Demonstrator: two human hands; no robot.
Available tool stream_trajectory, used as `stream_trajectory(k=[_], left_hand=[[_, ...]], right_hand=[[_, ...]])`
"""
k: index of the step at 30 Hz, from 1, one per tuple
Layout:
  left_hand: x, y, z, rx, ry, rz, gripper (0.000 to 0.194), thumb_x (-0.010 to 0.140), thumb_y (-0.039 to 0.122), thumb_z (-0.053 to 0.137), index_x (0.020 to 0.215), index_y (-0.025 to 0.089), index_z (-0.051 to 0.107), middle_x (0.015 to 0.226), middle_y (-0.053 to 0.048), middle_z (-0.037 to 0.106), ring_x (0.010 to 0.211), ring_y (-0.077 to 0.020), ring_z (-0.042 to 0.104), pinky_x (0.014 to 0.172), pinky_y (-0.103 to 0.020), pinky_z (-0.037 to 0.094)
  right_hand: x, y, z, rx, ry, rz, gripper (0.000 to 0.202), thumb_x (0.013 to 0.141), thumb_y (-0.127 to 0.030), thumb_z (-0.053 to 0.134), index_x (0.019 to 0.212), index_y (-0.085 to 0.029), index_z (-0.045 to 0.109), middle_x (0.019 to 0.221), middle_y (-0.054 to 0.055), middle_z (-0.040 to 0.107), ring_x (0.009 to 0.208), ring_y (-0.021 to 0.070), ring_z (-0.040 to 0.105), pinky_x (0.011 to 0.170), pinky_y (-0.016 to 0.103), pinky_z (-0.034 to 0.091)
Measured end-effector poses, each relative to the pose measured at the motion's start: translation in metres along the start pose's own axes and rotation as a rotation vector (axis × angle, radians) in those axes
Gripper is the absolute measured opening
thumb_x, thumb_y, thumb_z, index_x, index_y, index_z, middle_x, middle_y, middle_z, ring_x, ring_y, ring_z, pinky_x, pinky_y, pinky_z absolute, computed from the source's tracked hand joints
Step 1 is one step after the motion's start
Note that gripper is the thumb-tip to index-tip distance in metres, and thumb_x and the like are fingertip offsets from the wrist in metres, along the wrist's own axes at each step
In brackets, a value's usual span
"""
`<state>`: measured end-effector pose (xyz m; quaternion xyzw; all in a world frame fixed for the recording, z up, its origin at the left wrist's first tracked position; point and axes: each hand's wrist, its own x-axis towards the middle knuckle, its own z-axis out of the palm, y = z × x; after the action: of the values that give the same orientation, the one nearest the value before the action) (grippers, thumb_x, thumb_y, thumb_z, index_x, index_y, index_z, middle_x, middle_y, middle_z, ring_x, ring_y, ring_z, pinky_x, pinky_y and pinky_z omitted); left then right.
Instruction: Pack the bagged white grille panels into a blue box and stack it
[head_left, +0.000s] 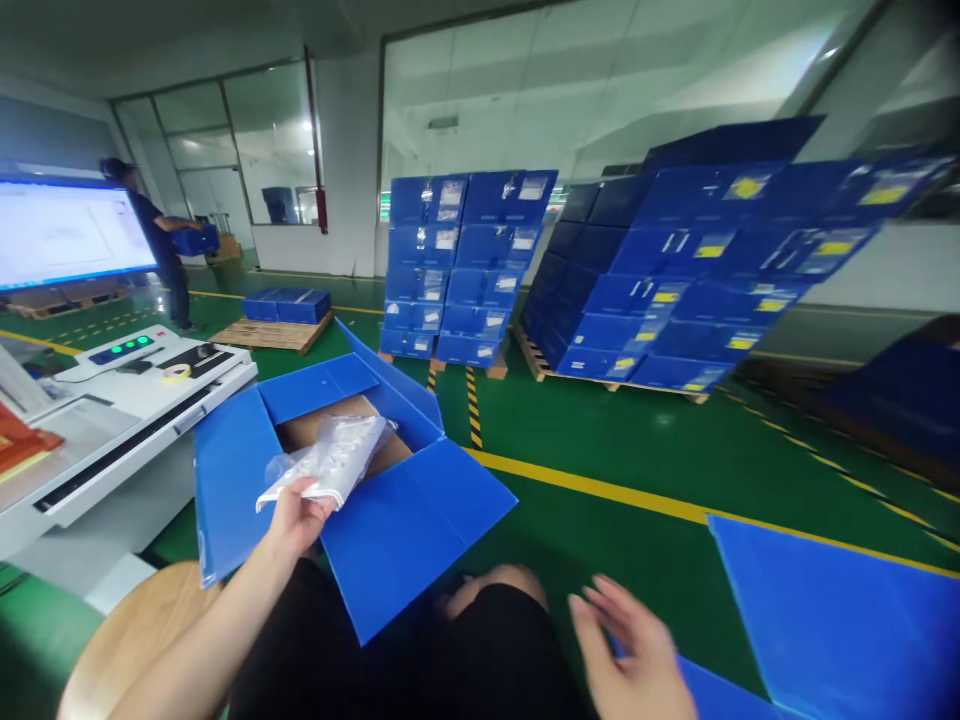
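Observation:
Pinched in my left hand (298,518) is a white packet in clear plastic wrap (341,455), its near edge between thumb and fingers. It is over the mouth of a blue box (420,520) with its flaps folded outward. Brown cardboard (304,428) shows inside the box, partly covered by the packet. My right hand (630,650) is slightly blurred at the lower right, fingers apart and nothing in them. Blue sheets or flaps (847,620) lie beside it at the right.
A white workbench (187,385) with a tape roll (177,374) and a lit monitor (71,235) stand at left, above a round wooden stool (139,625). Stacked blue boxes (469,265) on pallets stand ahead. A co-worker (161,240) carries a blue box at the far left.

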<state>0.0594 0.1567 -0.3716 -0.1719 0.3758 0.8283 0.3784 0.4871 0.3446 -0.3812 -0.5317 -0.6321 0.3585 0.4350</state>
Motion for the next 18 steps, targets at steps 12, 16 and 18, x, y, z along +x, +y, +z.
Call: stream_trajectory(k=[12,16,18], left_hand=[[-0.137,-0.059,-0.053,0.142,-0.356,0.004,0.092,0.064,0.016,0.092,0.149,0.039,0.069,0.139,-0.005,0.08,0.147,-0.0414,0.064,0.121,-0.055,0.057],[-0.148,-0.07,-0.06,0.283,-0.46,-0.09,0.106,0.052,0.024,0.101,0.153,0.032,0.069,0.147,-0.012,0.076,0.157,-0.0475,0.052,0.132,-0.06,0.043],[-0.15,-0.073,-0.059,0.323,-0.523,-0.12,0.111,0.05,0.03,0.105,0.155,0.029,0.068,0.148,-0.014,0.076,0.159,-0.049,0.05,0.134,-0.062,0.039]], right_hand=[[-0.08,-0.132,0.187,0.974,-0.889,0.644,0.066,0.074,-0.055,0.103,0.119,-0.013,0.08,0.124,0.018,0.082,0.124,0.0406,0.075,0.111,0.053,0.06],[-0.073,-0.153,0.169,1.025,-0.872,0.644,0.071,0.063,-0.039,0.105,0.126,-0.014,0.081,0.121,0.017,0.083,0.123,0.0451,0.075,0.114,0.059,0.057],[-0.07,-0.16,0.153,1.048,-0.869,0.589,0.076,0.061,-0.033,0.104,0.132,-0.017,0.081,0.118,0.015,0.084,0.128,0.0461,0.073,0.115,0.061,0.056]])
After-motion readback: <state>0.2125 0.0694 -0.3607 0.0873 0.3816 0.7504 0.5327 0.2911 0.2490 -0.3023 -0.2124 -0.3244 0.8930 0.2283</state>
